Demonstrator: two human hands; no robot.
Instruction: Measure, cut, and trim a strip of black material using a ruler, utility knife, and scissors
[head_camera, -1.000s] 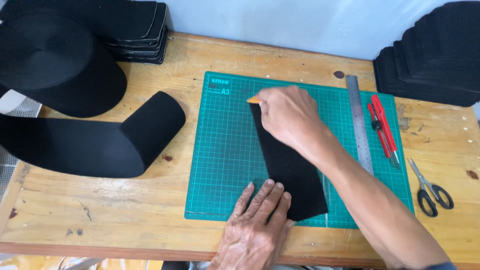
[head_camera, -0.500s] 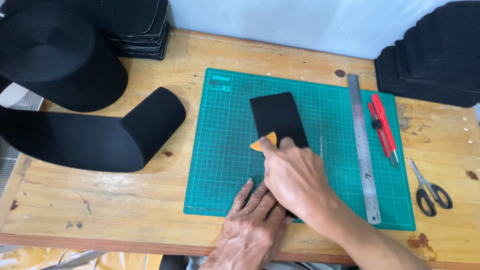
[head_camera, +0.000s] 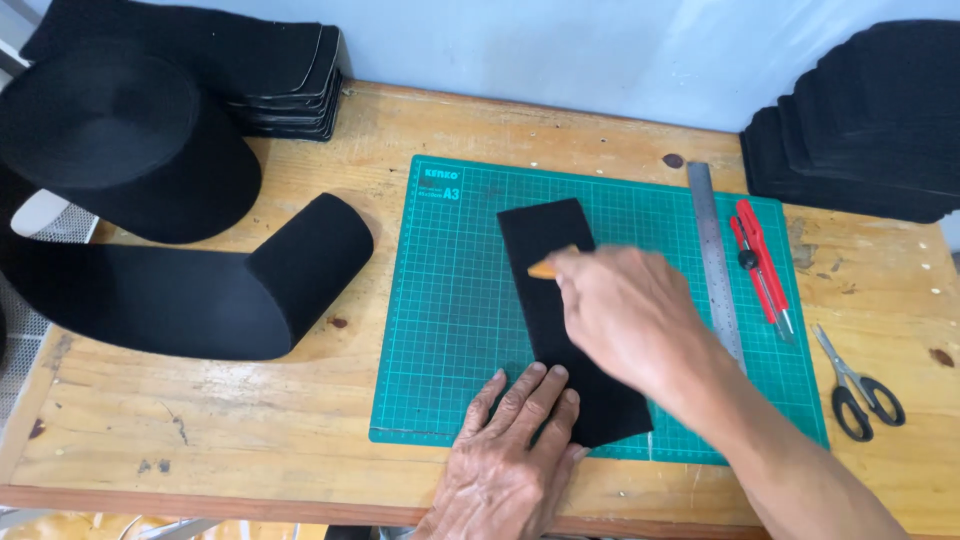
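A worn wooden table (head_camera: 200, 440) carries a green cutting mat (head_camera: 450, 330), a big roll of black band (head_camera: 120, 150), stacks of black pieces (head_camera: 860, 120), and scissors (head_camera: 860, 385) near its right edge

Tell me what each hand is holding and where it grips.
Right hand grips a small orange tool; its grip end is hidden. Left hand presses flat on the black strip.

The only label in sight is the pale printed marking (head_camera: 441, 183) on the green cutting mat (head_camera: 450, 330). It sits in the mat's far left corner: a small block of light lettering against the darker green, just above the mat's grid lines. No packages, signs or screens show.
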